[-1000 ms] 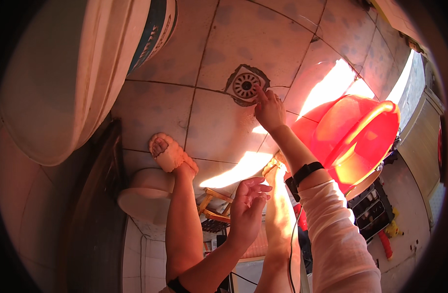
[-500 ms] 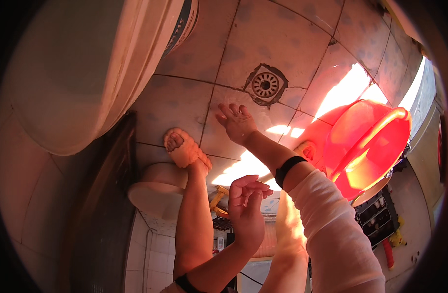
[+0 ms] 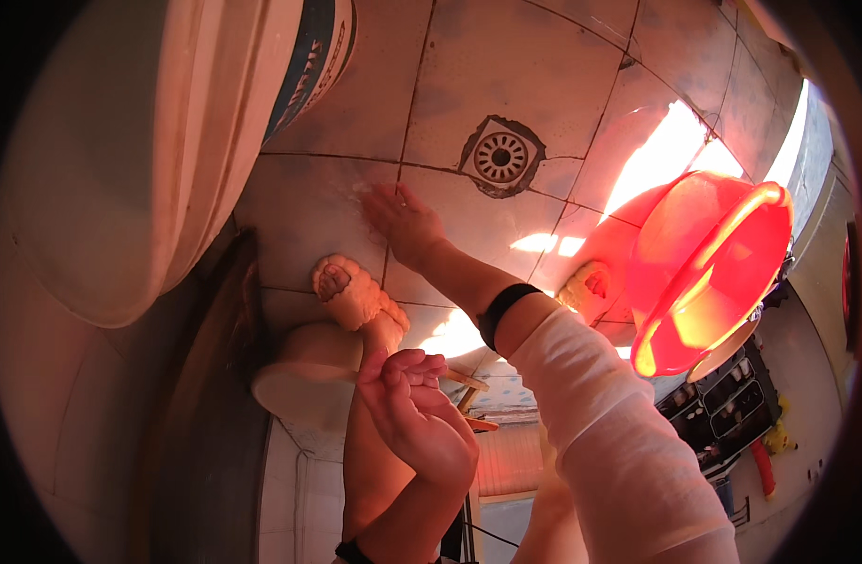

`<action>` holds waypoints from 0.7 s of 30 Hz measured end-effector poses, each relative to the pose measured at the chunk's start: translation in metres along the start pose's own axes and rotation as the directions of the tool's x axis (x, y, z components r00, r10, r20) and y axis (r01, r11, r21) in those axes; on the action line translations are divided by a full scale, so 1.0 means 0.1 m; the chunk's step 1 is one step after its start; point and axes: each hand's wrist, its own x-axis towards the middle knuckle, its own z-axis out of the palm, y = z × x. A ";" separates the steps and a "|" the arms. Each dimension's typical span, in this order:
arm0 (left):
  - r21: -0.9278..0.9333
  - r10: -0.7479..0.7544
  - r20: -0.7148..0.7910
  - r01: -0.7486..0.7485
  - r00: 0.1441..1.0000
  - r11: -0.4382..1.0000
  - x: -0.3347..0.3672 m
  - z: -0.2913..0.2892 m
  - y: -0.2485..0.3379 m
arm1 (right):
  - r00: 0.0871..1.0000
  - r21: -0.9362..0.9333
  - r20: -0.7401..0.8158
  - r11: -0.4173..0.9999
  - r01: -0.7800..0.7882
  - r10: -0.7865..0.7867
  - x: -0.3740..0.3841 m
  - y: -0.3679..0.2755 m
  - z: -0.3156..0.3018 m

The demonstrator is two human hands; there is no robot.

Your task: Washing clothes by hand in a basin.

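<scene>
Released right grip [image 3: 401, 224] spreads over floor tiles [image 3: 294, 211] with room before the square-edged drain [image 3: 500, 157]; released left grip [image 3: 418, 414] curls.

Free floor [image 3: 506, 66] rings the drain [image 3: 501, 157], between white bucket [image 3: 181, 141] and red basin [image 3: 680, 240].

Up on the person's head we go, left camera of the pair, looking steeply down — a wide fisheye, upright, its dark round rim swallowing the corners! A large pale container [image 3: 210, 122] looms close to the lens at left, while the tiled floor [image 3: 515, 61] lies farther off, its joints bowing outward. The floor drain [image 3: 501, 157] sits above and right of centre — and look, the left hand [image 3: 417, 414] is nearer the lens than the right hand [image 3: 403, 226].
</scene>
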 end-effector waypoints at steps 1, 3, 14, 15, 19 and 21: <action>0.000 -0.023 0.026 0.023 0.999 1.000 -0.02 0.00 -0.02 | 1.000 -0.074 0.013 0.997 -0.015 0.016 -0.27 0.18 0.14; -0.024 -0.044 0.056 0.046 0.997 0.999 -0.06 0.03 -0.05 | 0.996 -0.166 0.064 0.985 -0.058 0.069 -0.63 0.46 0.05; -0.011 -0.077 0.143 0.079 0.987 0.997 -0.17 0.01 -0.19 | 0.668 0.640 -0.268 0.647 -0.415 0.694 -0.82 1.33 0.01; -0.029 -0.070 0.132 0.074 0.989 0.997 -0.16 0.03 -0.18 | 0.693 0.623 -0.275 0.673 -0.399 0.666 -0.76 1.28 0.09; -0.034 -0.083 0.134 0.089 0.987 0.995 -0.22 0.08 -0.14 | 0.647 0.680 -0.279 0.622 -0.389 0.710 -0.72 1.21 0.19; -0.042 -0.081 0.144 0.088 0.986 0.995 -0.25 0.06 -0.14 | 0.631 0.699 -0.251 0.588 -0.406 0.734 -0.80 1.19 0.19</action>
